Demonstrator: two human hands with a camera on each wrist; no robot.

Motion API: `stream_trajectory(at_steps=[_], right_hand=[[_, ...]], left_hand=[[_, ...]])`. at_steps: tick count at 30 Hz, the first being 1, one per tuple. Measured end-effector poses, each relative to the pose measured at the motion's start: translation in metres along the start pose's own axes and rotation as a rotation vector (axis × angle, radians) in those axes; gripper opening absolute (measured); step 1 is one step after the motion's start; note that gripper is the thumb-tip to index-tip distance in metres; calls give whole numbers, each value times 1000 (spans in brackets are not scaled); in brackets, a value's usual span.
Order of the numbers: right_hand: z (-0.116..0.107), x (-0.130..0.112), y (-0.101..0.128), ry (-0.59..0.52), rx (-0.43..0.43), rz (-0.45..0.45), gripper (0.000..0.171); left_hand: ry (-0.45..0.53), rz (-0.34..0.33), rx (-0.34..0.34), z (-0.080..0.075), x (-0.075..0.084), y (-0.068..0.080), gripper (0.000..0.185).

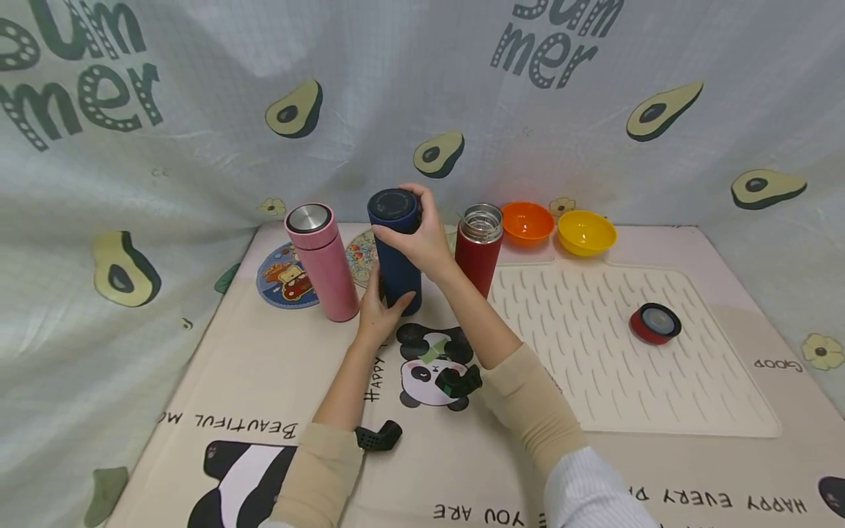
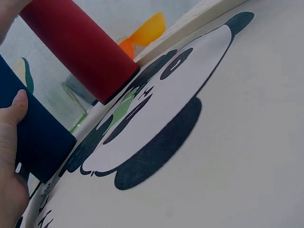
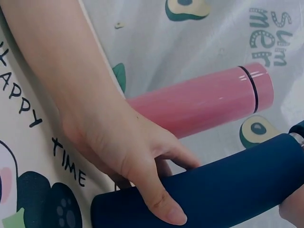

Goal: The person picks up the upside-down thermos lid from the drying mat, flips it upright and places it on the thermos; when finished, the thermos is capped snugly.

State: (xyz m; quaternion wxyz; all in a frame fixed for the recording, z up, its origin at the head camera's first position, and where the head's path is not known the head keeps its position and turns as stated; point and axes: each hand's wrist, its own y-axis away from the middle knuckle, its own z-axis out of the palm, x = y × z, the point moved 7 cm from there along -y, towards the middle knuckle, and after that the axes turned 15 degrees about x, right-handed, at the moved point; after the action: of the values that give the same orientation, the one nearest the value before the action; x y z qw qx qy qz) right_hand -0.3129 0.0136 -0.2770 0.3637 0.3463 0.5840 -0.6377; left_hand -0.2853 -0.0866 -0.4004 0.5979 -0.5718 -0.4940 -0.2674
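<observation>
Pale cloth hangs behind your workspace, printed with avocados and the repeated word "Summer" in grey-green letters. Before you, the cream desk bears panda prints and lettering: "Happy Time" and, inverted in your head view, "Beautiful", "You are", "Happy every" and "Good". On its right lies an off-white ribbed mat. Between the pink bottle and the red bottle stands the navy bottle, a plain matte cylinder; the right wrist view shows a narrow silvery band beneath its dark cap. Your left grip is closed round its lower body, thumb on the near side; your right grip clasps its top. On the mat sits a red-and-black lid. The cap carries a faint round marking, too small to read.
</observation>
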Motion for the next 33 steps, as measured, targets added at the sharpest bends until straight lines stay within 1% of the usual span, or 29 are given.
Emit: stream_trajectory(at_steps=[3,7,8,12,15,19,25,27,31,33], right_hand=[[0,-10,3,-16,6,-18,68],[-1,-13,4,-48,27,-46,69],[-2,-12,4,-51,34,-41,68],[-3,-8,4,-75,41,11,66],[-4,-7,3,-79,50,29,67],[-5,-3,1,-96,40,45,67],[-8,14,-3,-149,12,71,62],[-9,18,-3,-146,12,67,61],[-10,22,-5,-139,29,62,62],[-10,21,-6,-104,39,61,64]], left_hand=[[5,-11,2,2,-12,-3,79],[30,-12,9,7,-31,-8,81],[33,-9,11,7,-32,-8,81],[34,-9,21,8,-34,-8,81],[24,-9,29,8,-33,-8,81],[24,-15,37,7,-33,-8,81],[23,-58,36,6,-35,-7,82],[27,-69,30,6,-35,-6,82],[36,-68,16,7,-36,-6,81],[37,-61,15,7,-36,-6,81]])
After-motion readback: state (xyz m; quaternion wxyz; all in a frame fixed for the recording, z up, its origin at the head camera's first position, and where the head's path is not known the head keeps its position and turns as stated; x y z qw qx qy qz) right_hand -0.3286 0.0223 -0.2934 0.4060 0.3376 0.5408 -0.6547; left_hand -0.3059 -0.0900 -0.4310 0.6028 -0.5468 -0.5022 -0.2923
